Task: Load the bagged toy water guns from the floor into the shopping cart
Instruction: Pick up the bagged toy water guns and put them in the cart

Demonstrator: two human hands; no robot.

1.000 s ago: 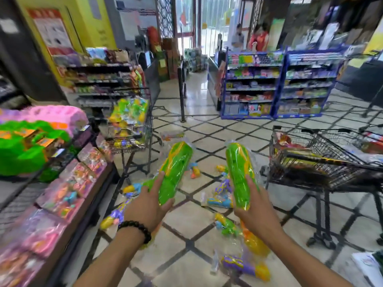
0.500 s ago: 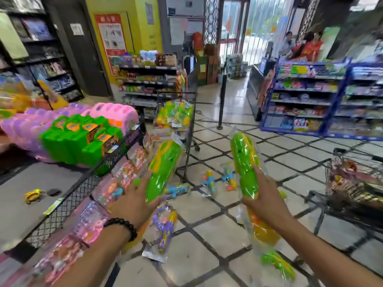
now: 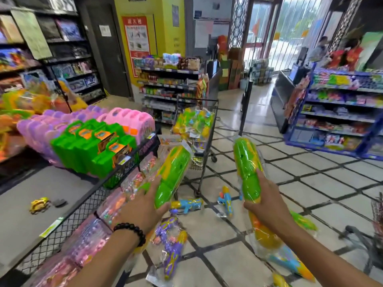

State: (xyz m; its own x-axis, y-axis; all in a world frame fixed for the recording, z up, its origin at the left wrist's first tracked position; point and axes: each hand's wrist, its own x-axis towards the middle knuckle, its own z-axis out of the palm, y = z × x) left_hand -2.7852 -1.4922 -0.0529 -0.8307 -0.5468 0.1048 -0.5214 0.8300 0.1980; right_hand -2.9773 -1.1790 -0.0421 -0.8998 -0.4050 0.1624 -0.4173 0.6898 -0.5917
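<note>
My left hand [image 3: 143, 206] grips a bagged green and yellow water gun [image 3: 173, 172], held up and tilted right. A second bagged green water gun [image 3: 247, 170] with an orange lower end is gripped upright by my right hand [image 3: 267, 201]. Straight ahead stands a shopping cart [image 3: 211, 129] piled with bagged water guns [image 3: 193, 123]. More bagged guns lie on the tiled floor: a purple one [image 3: 172, 243], a blue one [image 3: 189, 205], another blue one [image 3: 226, 198] and a blue-orange one [image 3: 290, 262].
A wire-fronted display table [image 3: 89, 206] with green, pink and purple toy cases [image 3: 93, 141] runs along my left. A second cart [image 3: 371, 241] shows at the right edge. Blue shelves [image 3: 339, 112] stand far right, and people stand near the entrance.
My view has turned left and closer to the loaded cart, which now stands straight ahead. The right-hand cart has slid to the frame's edge. Both hands still hold their guns.
</note>
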